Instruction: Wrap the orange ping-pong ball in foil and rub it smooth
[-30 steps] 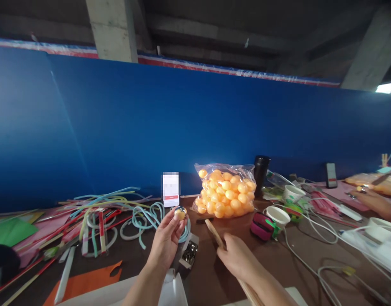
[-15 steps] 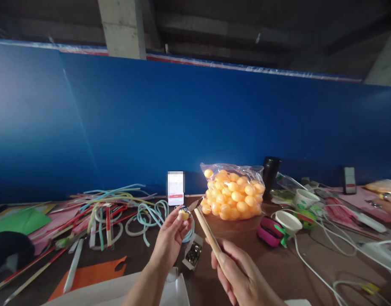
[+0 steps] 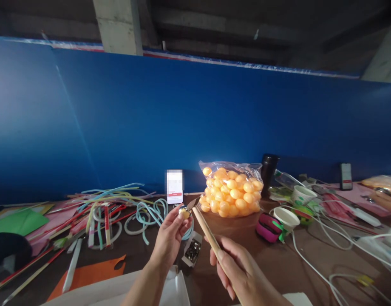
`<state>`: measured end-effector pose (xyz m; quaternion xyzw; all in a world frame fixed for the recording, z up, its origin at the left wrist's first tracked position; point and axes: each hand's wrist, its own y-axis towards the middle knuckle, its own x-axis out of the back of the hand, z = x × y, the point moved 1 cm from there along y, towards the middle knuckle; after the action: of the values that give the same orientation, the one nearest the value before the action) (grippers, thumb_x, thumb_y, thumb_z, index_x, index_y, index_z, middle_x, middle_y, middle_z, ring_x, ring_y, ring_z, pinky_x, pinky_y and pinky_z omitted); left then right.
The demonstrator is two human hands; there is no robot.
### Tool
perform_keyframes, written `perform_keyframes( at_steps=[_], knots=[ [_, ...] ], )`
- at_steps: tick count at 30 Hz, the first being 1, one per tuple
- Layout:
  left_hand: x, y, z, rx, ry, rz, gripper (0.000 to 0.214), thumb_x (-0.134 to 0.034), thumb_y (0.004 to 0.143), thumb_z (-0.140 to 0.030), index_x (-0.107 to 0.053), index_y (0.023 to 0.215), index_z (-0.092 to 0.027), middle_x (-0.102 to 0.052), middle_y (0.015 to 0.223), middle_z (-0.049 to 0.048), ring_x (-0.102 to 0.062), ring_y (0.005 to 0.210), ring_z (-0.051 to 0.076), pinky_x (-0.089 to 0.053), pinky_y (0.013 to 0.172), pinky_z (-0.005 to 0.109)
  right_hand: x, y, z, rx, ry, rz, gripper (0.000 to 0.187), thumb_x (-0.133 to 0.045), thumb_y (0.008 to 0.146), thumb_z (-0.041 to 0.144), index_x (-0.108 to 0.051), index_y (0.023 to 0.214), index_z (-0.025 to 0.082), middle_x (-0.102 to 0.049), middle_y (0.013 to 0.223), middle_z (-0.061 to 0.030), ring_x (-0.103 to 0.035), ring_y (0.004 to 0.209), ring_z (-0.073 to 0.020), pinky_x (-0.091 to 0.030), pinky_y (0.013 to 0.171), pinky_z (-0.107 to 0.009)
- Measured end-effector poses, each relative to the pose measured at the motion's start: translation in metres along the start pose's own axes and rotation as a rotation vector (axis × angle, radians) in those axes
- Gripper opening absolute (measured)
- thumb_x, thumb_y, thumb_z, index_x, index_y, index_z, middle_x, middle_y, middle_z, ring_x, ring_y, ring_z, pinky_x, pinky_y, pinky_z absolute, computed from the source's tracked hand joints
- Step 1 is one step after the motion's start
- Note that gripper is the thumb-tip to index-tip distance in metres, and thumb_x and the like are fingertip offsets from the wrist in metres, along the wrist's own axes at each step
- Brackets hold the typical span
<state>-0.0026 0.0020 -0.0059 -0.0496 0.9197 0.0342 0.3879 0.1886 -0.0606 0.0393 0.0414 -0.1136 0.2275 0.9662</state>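
Observation:
My left hand (image 3: 170,238) is raised over the table and pinches a small orange ball (image 3: 183,211) with a shiny cap between thumb and fingertips. My right hand (image 3: 238,267) grips a wooden-handled tool (image 3: 205,229) like a pen. Its metal tip touches the ball's right side. Behind them lies a clear bag of orange balls (image 3: 230,191). A small open box of metal pins (image 3: 192,251) sits just under my left hand.
Coloured tubes and straws (image 3: 109,208) sprawl at the left beside orange paper (image 3: 87,274). A white card (image 3: 174,187) and a black cup (image 3: 268,169) stand by the blue wall. Paper cups (image 3: 286,217), a pink case (image 3: 268,227) and white cables (image 3: 326,242) fill the right. Another person's hand (image 3: 386,199) shows far right.
My right hand has lifted the wooden tool off the table and brought its tip up against the ball in my left hand. The view has shifted slightly left.

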Motion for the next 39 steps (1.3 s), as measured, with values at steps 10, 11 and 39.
perform_keyframes(
  at_steps=[10,11,39],
  knots=[
    [-0.0028,-0.0005,-0.0006,-0.023,0.025,0.012,0.041,-0.076,0.074,-0.021,-0.065,0.113,-0.018,-0.072,0.099,0.0067,-0.069,0.08,0.014,-0.055,0.08,0.025,-0.0005,0.0017,-0.0013,-0.013,0.047,-0.018,0.041,-0.041,0.095,0.055,-0.053,0.085,0.017,-0.047,0.05,0.0068,-0.039,0.037,-0.0061,-0.028,0.037,-0.016],
    [-0.0029,-0.0007,-0.0007,-0.026,0.029,0.014,0.042,-0.075,0.074,-0.021,-0.065,0.114,-0.018,-0.071,0.1,0.0066,-0.069,0.079,0.013,-0.055,0.08,0.025,-0.0007,0.002,-0.002,-0.019,0.044,-0.011,0.041,-0.04,0.095,0.055,-0.053,0.085,0.017,-0.047,0.05,0.0068,-0.04,0.036,-0.0061,-0.028,0.037,-0.016],
    [-0.0031,0.0001,-0.0036,-0.046,-0.056,-0.039,0.04,-0.072,0.078,-0.026,-0.066,0.117,-0.02,-0.072,0.099,0.0071,-0.069,0.079,0.014,-0.056,0.078,0.026,-0.0042,-0.0006,-0.0053,0.008,0.082,0.037,0.043,-0.045,0.092,0.058,-0.053,0.084,0.017,-0.053,0.059,0.0035,-0.042,0.039,-0.0061,-0.032,0.038,-0.016]
  ],
)
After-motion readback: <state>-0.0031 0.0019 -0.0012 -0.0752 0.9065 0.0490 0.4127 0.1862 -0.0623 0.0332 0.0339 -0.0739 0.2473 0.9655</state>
